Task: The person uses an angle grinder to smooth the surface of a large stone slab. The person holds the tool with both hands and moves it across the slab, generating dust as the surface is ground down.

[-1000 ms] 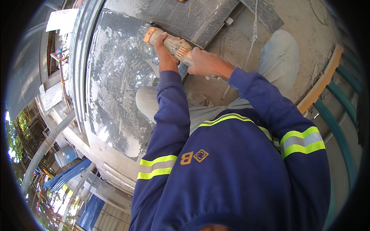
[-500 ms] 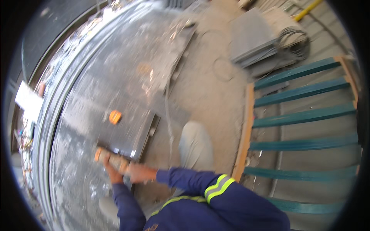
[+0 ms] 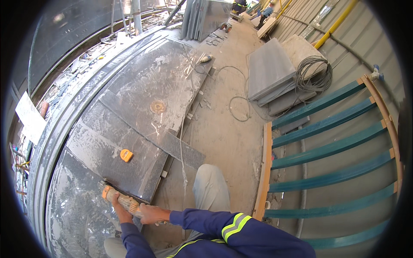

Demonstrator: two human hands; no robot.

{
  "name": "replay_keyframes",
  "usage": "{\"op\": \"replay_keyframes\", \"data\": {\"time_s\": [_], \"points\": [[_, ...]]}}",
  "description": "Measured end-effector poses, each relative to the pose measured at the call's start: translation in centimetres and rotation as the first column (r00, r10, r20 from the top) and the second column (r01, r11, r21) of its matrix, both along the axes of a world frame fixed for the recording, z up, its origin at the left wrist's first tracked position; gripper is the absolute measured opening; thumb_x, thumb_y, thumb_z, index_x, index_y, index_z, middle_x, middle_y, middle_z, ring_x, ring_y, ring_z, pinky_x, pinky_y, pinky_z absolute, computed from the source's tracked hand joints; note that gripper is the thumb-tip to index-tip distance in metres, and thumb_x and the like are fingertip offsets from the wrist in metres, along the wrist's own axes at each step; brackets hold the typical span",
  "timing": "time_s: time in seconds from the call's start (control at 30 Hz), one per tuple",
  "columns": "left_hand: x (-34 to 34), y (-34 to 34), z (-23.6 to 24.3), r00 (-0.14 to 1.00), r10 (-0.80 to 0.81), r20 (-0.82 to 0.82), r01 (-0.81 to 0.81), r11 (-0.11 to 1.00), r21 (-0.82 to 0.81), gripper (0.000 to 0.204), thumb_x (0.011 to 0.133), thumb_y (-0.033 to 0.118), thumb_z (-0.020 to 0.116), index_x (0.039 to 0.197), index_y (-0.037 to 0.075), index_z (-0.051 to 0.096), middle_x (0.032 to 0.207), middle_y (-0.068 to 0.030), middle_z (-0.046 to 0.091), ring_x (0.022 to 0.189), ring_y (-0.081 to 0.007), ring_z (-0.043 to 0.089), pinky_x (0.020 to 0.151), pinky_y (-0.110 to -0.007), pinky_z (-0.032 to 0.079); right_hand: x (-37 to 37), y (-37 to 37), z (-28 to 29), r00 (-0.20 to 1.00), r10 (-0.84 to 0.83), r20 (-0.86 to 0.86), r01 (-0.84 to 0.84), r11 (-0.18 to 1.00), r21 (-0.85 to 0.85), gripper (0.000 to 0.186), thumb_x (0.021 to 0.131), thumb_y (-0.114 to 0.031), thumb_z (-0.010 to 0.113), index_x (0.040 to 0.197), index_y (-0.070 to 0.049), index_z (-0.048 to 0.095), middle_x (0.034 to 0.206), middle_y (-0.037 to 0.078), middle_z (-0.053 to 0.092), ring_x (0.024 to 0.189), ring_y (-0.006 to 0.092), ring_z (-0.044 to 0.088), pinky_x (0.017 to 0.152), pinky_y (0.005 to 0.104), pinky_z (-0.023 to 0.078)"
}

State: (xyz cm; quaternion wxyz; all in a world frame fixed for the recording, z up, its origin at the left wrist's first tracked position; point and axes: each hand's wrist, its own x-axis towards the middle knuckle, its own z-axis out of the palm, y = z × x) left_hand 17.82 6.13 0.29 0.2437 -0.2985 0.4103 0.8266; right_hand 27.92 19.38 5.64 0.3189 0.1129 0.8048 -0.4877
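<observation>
With both hands I hold a dusty orange angle grinder point(image 3: 129, 203) low over dark stone slabs. My left hand point(image 3: 121, 210) is closed around its front body, near the head. My right hand point(image 3: 152, 213) grips the rear end. The grinder's head rests at the near edge of a dark stone slab point(image 3: 101, 144); its disc is largely hidden. On that slab, beyond the tool, lies an orange tape measure point(image 3: 126, 155). A narrow stone strip point(image 3: 185, 149) sticks out past the slab's right edge.
My knee point(image 3: 211, 185) is right of the slabs. A green-slatted frame with wooden rails point(image 3: 316, 161) stands at right. Beyond it are stacked slabs point(image 3: 271, 69) with coiled cable point(image 3: 313, 74). A cord point(image 3: 182, 159) hangs along the slab edge. Two people point(image 3: 266, 15) are far back.
The view has tilted up and steadied, showing more of the far aisle. Both hands stay on the grinder, at about the same place by the slab edge.
</observation>
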Motion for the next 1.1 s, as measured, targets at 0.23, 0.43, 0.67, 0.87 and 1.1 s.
{"op": "replay_keyframes", "data": {"time_s": [0.23,0.43,0.67,0.87,1.1], "points": [[1.4,0.5,0.2,1.0,0.021,-0.004,-0.021,1.0,0.002,0.03,0.08,0.031,0.071,0.098,0.012,0.055,0.073,-0.0088,0.06,0.063,-0.0251,0.062,0.061,-0.04,0.057,1.4,0.2,0.9,1.0,-0.021,-0.01,0.022,0.999,0.043,0.059,0.075,-0.025,0.072,0.112,0.014,0.049,0.101,0.036,0.066,0.097,0.0481,0.068,0.084,0.0508,0.054],[0.9,0.9,0.2,0.999,0.011,0.034,-0.012,1.0,0.022,0.028,0.08,0.03,0.07,0.095,0.012,0.055,0.071,-0.0098,0.06,0.059,-0.0256,0.063,0.057,-0.04,0.057,1.2,0.4,1.5,0.998,0.008,-0.058,-0.002,0.995,0.097,0.059,0.074,-0.027,0.072,0.112,0.012,0.048,0.103,0.036,0.066,0.097,0.0481,0.068,0.084,0.0512,0.054],[-1.0,-2.6,-5.9,0.934,-0.215,-0.284,0.242,0.968,0.066,0.048,0.079,0.029,0.074,0.119,0.008,0.057,0.108,-0.0129,0.063,0.096,-0.0254,0.065,0.085,-0.041,0.057,-1.6,-1.1,-2.6,0.991,0.119,-0.067,-0.108,0.983,0.151,0.051,0.068,-0.022,0.069,0.109,0.008,0.062,0.097,0.03,0.069,0.092,0.0417,0.07,0.08,0.0468,0.057],[0.3,1.3,0.3,1.0,-0.022,0.003,0.022,0.999,0.031,0.031,0.081,0.024,0.071,0.101,0.006,0.056,0.076,-0.0118,0.063,0.062,-0.0273,0.066,0.06,-0.043,0.059,1.0,1.1,1.0,0.998,-0.013,-0.058,0.02,0.992,0.127,0.059,0.073,-0.023,0.072,0.112,0.017,0.051,0.106,0.037,0.065,0.101,0.046,0.068,0.083,0.0477,0.056],[0.9,1.3,1.1,1.0,-0.004,0.017,0.004,1.0,0.0,0.031,0.082,0.025,0.069,0.102,0.005,0.056,0.076,-0.0147,0.063,0.063,-0.0302,0.067,0.061,-0.046,0.059,0.2,1.5,3.8,0.996,-0.008,0.083,0.003,0.998,0.061,0.06,0.073,-0.024,0.073,0.112,0.017,0.05,0.103,0.038,0.066,0.097,0.0469,0.069,0.085,0.0473,0.056]]}}
